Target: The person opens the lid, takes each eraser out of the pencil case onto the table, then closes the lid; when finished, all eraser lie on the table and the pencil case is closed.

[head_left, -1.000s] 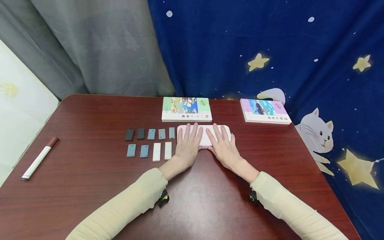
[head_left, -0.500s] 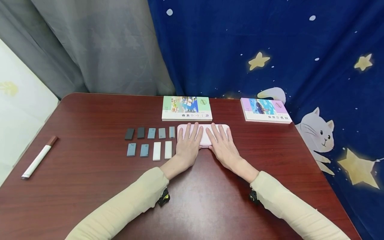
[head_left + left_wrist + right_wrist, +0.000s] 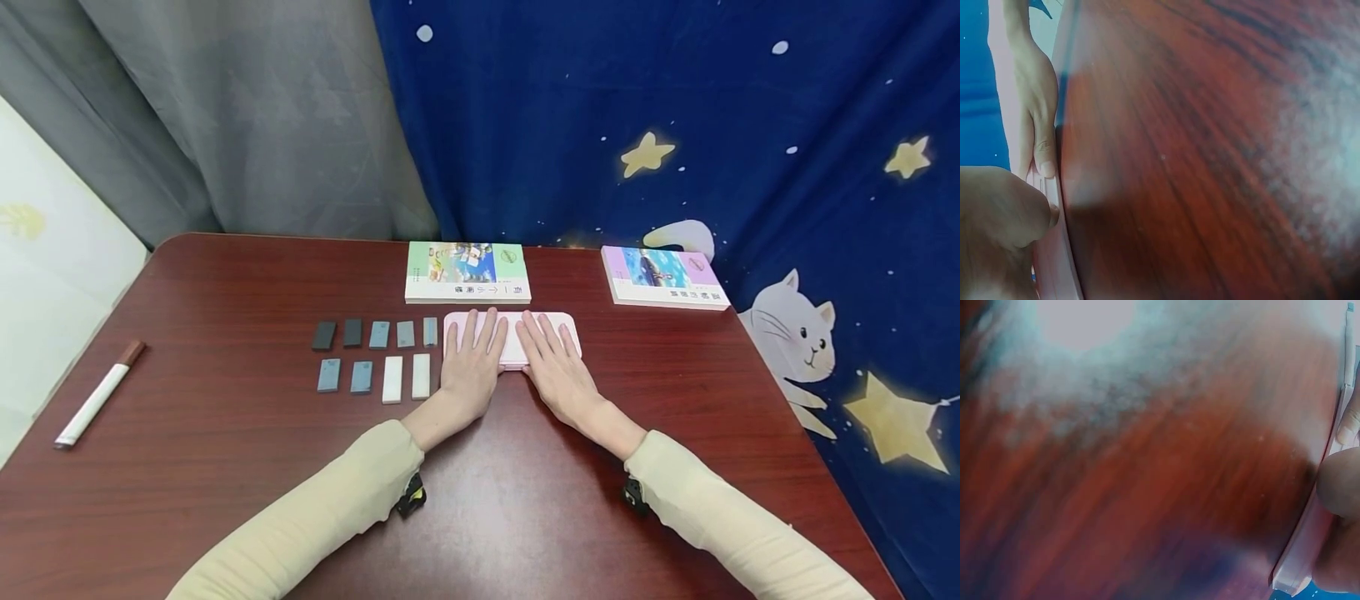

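A pale pink flat case (image 3: 513, 353) with rounded corners lies on the table in the head view. My left hand (image 3: 471, 367) rests on its left part with straight, spread fingers. On the right part lies my right hand (image 3: 558, 368), fingers also straight. Both thumbs are at the near edge. The left wrist view shows the case's long side (image 3: 1060, 262) beside the hands; in the right wrist view its edge (image 3: 1300, 562) runs along the right. Just left of the case are two white blocks (image 3: 392, 380) and several blue-grey blocks (image 3: 378, 335). The case's inside is hidden.
Behind the case lies a green book (image 3: 467, 273). A purple book (image 3: 664, 278) sits at the back right corner. Toward the left edge is a white marker (image 3: 101, 398) with a brown cap. Curtains (image 3: 300, 125) hang behind the dark red table (image 3: 480, 517).
My right hand's fingers have shifted slightly left on the pink case and drawn closer together. The left hand and the case stay in place.
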The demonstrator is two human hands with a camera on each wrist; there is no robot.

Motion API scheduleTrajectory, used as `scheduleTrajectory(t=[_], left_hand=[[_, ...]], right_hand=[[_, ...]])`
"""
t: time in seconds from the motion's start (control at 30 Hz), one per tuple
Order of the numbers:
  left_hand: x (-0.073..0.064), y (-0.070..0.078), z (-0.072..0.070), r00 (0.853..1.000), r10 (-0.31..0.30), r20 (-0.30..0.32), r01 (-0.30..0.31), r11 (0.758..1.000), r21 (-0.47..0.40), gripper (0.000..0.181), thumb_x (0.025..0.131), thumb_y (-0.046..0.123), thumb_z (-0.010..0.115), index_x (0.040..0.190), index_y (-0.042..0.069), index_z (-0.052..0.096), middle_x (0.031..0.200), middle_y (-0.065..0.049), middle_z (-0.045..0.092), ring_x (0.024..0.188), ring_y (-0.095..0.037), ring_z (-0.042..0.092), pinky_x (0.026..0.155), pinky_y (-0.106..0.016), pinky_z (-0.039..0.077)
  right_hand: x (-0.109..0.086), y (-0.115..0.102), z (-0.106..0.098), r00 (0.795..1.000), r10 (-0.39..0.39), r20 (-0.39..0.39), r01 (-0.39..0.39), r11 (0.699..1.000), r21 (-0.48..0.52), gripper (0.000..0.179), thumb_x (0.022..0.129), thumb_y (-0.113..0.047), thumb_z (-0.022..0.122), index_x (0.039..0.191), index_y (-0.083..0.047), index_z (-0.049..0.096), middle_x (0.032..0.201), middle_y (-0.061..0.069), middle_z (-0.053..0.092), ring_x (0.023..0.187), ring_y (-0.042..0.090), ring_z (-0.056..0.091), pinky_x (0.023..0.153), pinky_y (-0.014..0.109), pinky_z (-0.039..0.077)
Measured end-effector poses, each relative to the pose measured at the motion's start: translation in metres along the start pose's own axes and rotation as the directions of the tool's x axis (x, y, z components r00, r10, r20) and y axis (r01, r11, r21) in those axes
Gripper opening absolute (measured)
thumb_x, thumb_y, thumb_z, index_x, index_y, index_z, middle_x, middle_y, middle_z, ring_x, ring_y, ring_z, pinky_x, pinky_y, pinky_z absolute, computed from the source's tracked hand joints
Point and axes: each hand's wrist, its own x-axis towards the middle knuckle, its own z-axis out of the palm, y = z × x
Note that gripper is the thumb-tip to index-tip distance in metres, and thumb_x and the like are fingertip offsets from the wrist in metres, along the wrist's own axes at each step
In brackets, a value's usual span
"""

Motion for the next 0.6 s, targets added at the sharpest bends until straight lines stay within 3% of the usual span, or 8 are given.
scheduleTrajectory(t=[0.33,0.6], left_hand=[[-0.002,-0.001,0.000,0.999,0.008,0.045,-0.008,1.000,0.012,0.066,0.102,0.037,0.039,0.156,0.011,0.010,0.161,-0.009,0.003,0.146,-0.031,0.004,0.117,-0.051,0.010],[-0.006,-0.008,-0.006,0.998,0.006,0.059,-0.001,0.997,-0.073,0.063,0.103,0.040,0.033,0.156,0.012,0.011,0.161,-0.010,0.002,0.146,-0.032,0.004,0.117,-0.051,0.008]], right_hand=[[-0.002,-0.001,-0.004,0.999,0.025,0.035,-0.028,0.995,0.092,0.062,0.099,-0.016,0.053,0.150,0.003,0.024,0.157,0.020,0.018,0.143,0.035,0.017,0.115,0.055,0.015],[0.001,0.000,-0.024,0.985,0.052,0.164,-0.084,0.978,0.193,0.060,0.101,-0.020,0.049,0.151,0.001,0.023,0.157,0.021,0.014,0.144,0.037,0.013,0.114,0.058,0.014]])
